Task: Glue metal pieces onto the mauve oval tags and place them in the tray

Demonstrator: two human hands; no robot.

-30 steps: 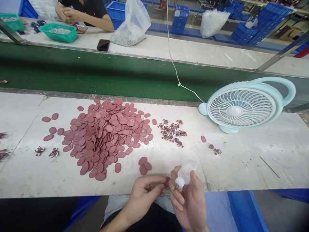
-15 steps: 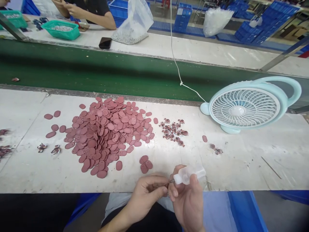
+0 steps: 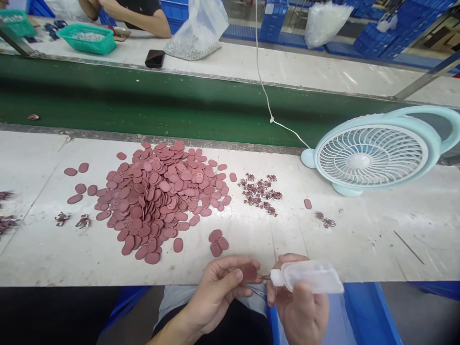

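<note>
Between thumb and fingers, my left hand (image 3: 219, 292) pinches a dark red oval disc (image 3: 249, 272) at the table's front edge. My right hand (image 3: 302, 304) grips a translucent white squeeze bottle (image 3: 311, 276), lying nearly level with its thin metal tip pointing left. The tip is close to the disc's right edge; whether it touches I cannot tell. Beyond my left hand lie a few loose discs (image 3: 218, 242). Further left is a big heap of the same reddish discs (image 3: 154, 196). Small brown-and-white figure-like pieces (image 3: 262, 191) form a cluster right of the heap.
A pale blue fan (image 3: 373, 160) lies on the right, its white cord (image 3: 266, 103) running up and away. Behind the table runs a green belt (image 3: 197, 110). Across it are a green basket (image 3: 86, 39), a black phone (image 3: 155, 58), a clear bag (image 3: 197, 38) and another person's arm (image 3: 143, 23).
My right hand and the bottle have moved right, and the bottle now lies more level. The disc in my left hand has come into plain view. The camera view has shifted slightly.
</note>
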